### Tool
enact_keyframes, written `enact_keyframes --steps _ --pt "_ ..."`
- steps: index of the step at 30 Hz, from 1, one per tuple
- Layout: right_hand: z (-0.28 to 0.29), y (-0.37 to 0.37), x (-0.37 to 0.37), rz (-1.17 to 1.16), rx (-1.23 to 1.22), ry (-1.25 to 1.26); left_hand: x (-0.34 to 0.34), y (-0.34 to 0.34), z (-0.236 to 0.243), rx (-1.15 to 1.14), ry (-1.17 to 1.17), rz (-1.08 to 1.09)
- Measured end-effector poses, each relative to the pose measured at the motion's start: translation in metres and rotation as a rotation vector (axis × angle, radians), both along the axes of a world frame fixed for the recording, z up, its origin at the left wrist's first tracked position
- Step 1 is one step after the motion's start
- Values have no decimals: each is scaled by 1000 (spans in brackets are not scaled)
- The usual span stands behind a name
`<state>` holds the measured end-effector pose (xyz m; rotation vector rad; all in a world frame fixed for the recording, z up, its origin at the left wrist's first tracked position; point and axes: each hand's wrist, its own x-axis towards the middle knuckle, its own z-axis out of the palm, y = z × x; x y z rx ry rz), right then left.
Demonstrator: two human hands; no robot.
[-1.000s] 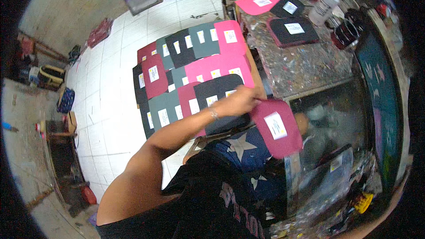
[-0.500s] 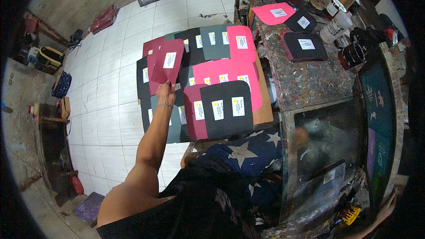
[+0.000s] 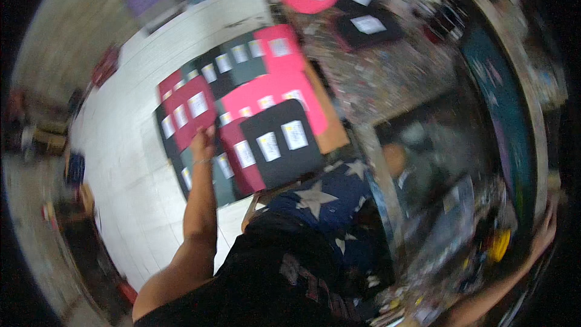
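Observation:
My left hand (image 3: 203,140) pinches the lower edge of a maroon sheet (image 3: 192,89) with a white label. That sheet lies over the overlapping rows of cut sheets. Beside it are a pink sheet (image 3: 275,88), a dark grey sheet (image 3: 245,39) and a black sheet (image 3: 275,124), all with white labels. A brown board (image 3: 330,127) shows under the rows. At the far right, my right hand (image 3: 546,227) is closed on the outer edge of a wooden-framed printing screen (image 3: 505,103), which stands tilted up. Motion blurs the picture, so the finger detail is soft.
A paint-stained workbench (image 3: 327,75) stands on the right, holding a stack of black sheets (image 3: 368,35) and a loose pink sheet (image 3: 315,6). Below it is a dark glassy panel (image 3: 423,127). White floor tiles (image 3: 130,145) stretch to the left.
The maroon sheet has come down flat onto the others, with my left hand still at its edge. My right hand has risen along the screen's edge. The whole view has swung and blurred.

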<state>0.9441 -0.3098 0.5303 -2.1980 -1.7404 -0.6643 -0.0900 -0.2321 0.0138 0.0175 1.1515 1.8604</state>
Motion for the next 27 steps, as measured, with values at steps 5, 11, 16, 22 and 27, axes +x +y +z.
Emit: enact_keyframes --steps 5,11,16,22,27 --pt "-3 30 -166 -209 231 268 -16 -28 -4 -249 214 -483" --pt "14 12 -134 -136 189 65 314 21 175 170 1159 -956" --pt "18 53 -173 -130 194 200 495 60 223 966 1552 -1422" --pt "34 39 -155 -146 231 122 612 81 206 1293 1725 -1573" --pt "42 33 -161 -121 180 139 617 88 197 1321 1888 -1598"
